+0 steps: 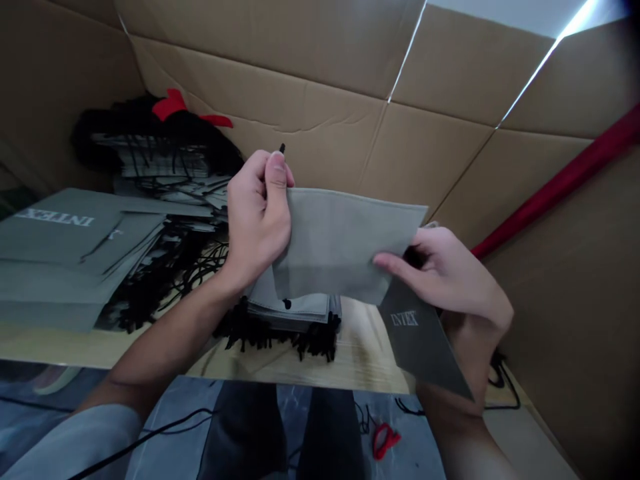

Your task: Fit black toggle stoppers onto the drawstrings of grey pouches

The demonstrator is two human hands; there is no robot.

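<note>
One grey fabric piece (350, 240), held up between two hands. Left hand (260, 207) at its left edge, curled nearly closed, thumb pressed down; black tip (283, 148) pokes out above the thumb. Right hand (435, 270) at its right edge, half curled, thumb on the near face, fingers mostly hidden. One dark INTEX panel (415, 333) hangs below that side; cannot tell if joined to the piece. Beneath the piece: one stack (290, 323) fringed with black cord ends, layers too many to count, top partly blocked by the piece; wooden table (365, 347) under it. Left of the piece: INTEX sheets (50, 267). Beyond these, one black-corded heap (155, 157), red strip (173, 103) on top. Behind the piece: cardboard wall (325, 100).
</note>
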